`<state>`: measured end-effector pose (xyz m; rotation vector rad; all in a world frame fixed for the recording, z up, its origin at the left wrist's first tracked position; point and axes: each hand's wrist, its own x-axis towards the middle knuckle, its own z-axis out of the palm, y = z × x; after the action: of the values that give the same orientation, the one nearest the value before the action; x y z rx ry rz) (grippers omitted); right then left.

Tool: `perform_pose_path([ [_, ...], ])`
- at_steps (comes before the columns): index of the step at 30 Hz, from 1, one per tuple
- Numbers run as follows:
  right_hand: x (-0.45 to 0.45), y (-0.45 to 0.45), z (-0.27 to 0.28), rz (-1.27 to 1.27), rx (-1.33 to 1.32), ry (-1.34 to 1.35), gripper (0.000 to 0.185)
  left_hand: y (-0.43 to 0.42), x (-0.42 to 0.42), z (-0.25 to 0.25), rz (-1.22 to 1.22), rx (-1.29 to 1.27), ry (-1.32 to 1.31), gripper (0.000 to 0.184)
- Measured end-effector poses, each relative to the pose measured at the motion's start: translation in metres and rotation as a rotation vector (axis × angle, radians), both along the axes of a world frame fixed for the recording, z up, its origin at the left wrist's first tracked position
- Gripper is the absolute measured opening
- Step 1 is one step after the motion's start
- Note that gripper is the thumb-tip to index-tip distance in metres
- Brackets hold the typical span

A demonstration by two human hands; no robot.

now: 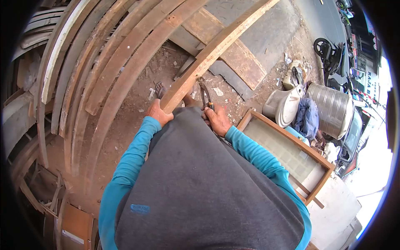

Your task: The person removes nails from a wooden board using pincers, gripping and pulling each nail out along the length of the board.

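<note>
My left hand is closed around the near end of a long wooden beam, which slants up and away to the right. In my right hand are the handles of a pair of pincers. The pincers' jaws are at the right side of the beam, near its lower end; whether they grip a nail there I cannot make out. Beneath the beam, a worn wooden plank lies across other boards on the ground.
Several long timbers lean in rows on the left. To the right lie a wooden-framed panel, a white bucket-like container, a ribbed metal drum and a blue cloth bundle. A motorcycle stands farther off. Debris litters the dirt floor.
</note>
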<state>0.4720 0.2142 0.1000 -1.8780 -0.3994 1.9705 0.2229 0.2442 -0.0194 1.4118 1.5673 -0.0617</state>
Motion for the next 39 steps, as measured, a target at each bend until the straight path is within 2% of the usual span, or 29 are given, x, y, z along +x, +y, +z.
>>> perform_pose_path([
  [2, 0.001, -0.002, -0.003, 0.173, 0.153, -0.157, 0.021, 0.002, 0.004, 0.003, 0.009, 0.034, 0.017, 0.064],
  [4, -0.006, -0.005, -0.004, 0.134, 0.12, -0.133, 0.023, 0.007, 0.002, 0.013, 0.002, -0.03, 0.015, 0.066],
  [6, -0.015, -0.011, -0.014, 0.2, 0.218, -0.33, 0.031, 0.008, 0.001, 0.016, 0.01, -0.039, 0.011, 0.07],
  [8, -0.025, -0.022, -0.037, 0.198, 0.256, -0.343, 0.028, 0.012, 0.0, 0.017, 0.016, -0.046, 0.011, 0.074],
  [10, -0.038, -0.034, -0.066, 0.05, 0.341, -0.337, 0.022, 0.012, -0.002, 0.014, 0.015, -0.062, -0.037, 0.071],
  [12, -0.051, -0.042, -0.087, 0.002, 0.303, -0.31, 0.023, 0.015, -0.009, 0.006, -0.014, -0.106, -0.068, 0.069],
  [15, -0.063, -0.032, -0.104, 0.058, 0.522, -0.529, 0.024, 0.021, -0.017, 0.0, -0.056, -0.119, -0.15, 0.068],
  [16, -0.058, -0.027, -0.108, 0.048, 0.551, -0.525, 0.024, 0.023, -0.017, -0.001, -0.068, -0.118, -0.191, 0.069],
  [20, -0.021, -0.03, -0.083, 0.127, 0.509, -0.434, 0.027, 0.019, -0.018, -0.003, -0.056, -0.15, -0.138, 0.072],
  [22, 0.015, -0.024, -0.058, 0.284, 0.414, -0.296, 0.029, 0.02, -0.016, -0.003, -0.052, -0.145, -0.139, 0.073],
  [24, 0.053, -0.009, -0.037, 0.314, 0.372, -0.148, 0.03, 0.016, -0.015, -0.003, -0.056, -0.154, -0.139, 0.074],
  [26, 0.086, 0.01, -0.021, 0.367, 0.384, -0.199, 0.034, 0.01, -0.012, -0.002, -0.051, -0.034, -0.084, 0.071],
  [28, 0.117, 0.028, -0.017, 0.137, 0.35, -0.226, 0.038, 0.009, -0.008, 0.008, -0.032, -0.029, -0.078, 0.074],
  [30, 0.162, 0.056, -0.007, 0.068, 0.4, -0.144, 0.044, 0.011, -0.008, 0.009, -0.017, -0.01, -0.067, 0.077],
  [32, 0.188, 0.089, 0.007, -0.252, 0.519, 0.071, 0.052, 0.009, -0.008, 0.005, -0.024, -0.069, -0.039, 0.082],
  [34, 0.224, 0.112, 0.004, -0.253, 0.557, 0.231, 0.063, 0.007, -0.005, 0.008, -0.02, -0.058, -0.013, 0.083],
  [36, 0.235, 0.12, 0.001, -0.233, 0.591, 0.217, 0.067, 0.007, -0.001, 0.013, -0.016, -0.042, 0.015, 0.084],
  [38, 0.227, 0.115, -0.002, -0.262, 0.565, 0.215, 0.069, 0.003, 0.004, 0.019, 0.034, 0.001, 0.033, 0.072],
  [39, 0.218, 0.11, -0.001, -0.231, 0.526, 0.187, 0.07, 0.0, 0.004, 0.016, 0.038, -0.009, 0.032, 0.072],
])
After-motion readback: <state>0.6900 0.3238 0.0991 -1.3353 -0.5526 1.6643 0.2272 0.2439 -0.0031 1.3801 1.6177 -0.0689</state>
